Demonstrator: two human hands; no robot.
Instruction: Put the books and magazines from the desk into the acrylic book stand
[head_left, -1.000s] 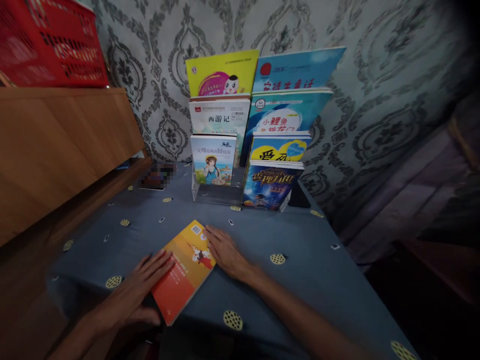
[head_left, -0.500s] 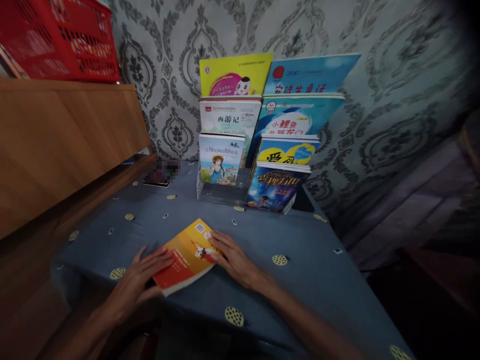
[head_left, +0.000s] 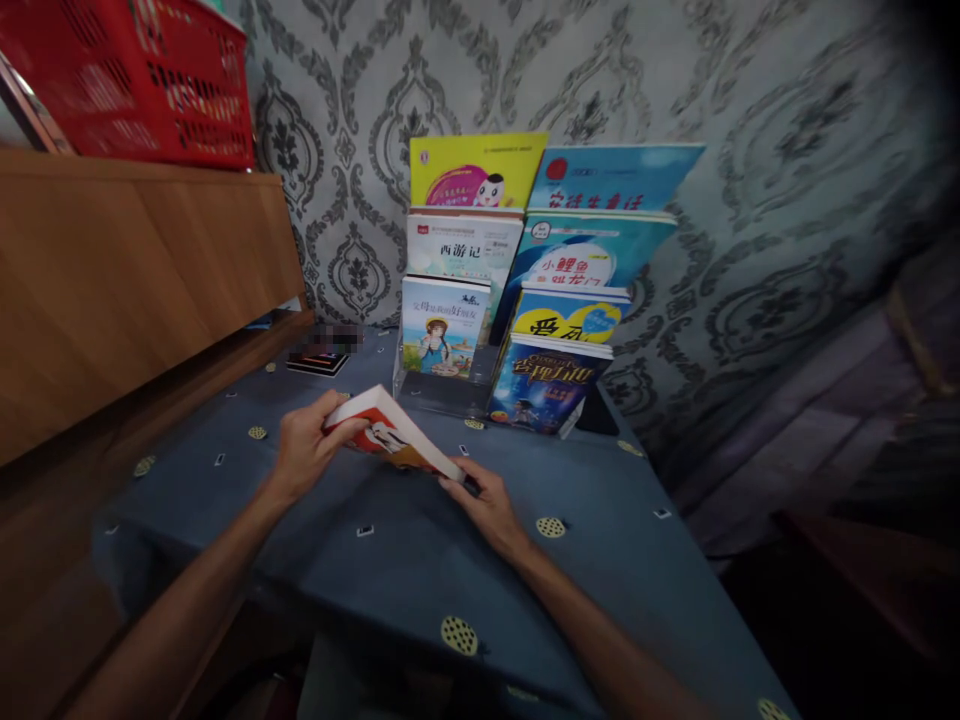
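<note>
Both hands grip an orange-red book (head_left: pixel 397 437), raised above the tablecloth and tilted, its white page edges turned up. My left hand (head_left: pixel 311 440) is closed on its left end, thumb across the cover. At the lower right corner, my right hand (head_left: pixel 484 500) pinches the book between thumb and fingers. Behind it stands a clear plastic book stand (head_left: pixel 442 394) with several tiers of books. Its front row has a pale blue book (head_left: pixel 442 330) with a girl on the cover and a dark blue book (head_left: pixel 546 390).
A blue tablecloth (head_left: pixel 300 520) with pineapple prints covers the table. Small dark booklets (head_left: pixel 319 362) lie at its back left. Further left, a wooden cabinet (head_left: pixel 150 300) bears a red basket (head_left: pixel 127 90). Patterned wallpaper (head_left: pixel 360 200) rises behind the stand.
The book, lying flat on the table under both hands before, is now lifted and tilted up. My left hand has moved up and forward and closed on its end; my right hand now pinches a corner.
</note>
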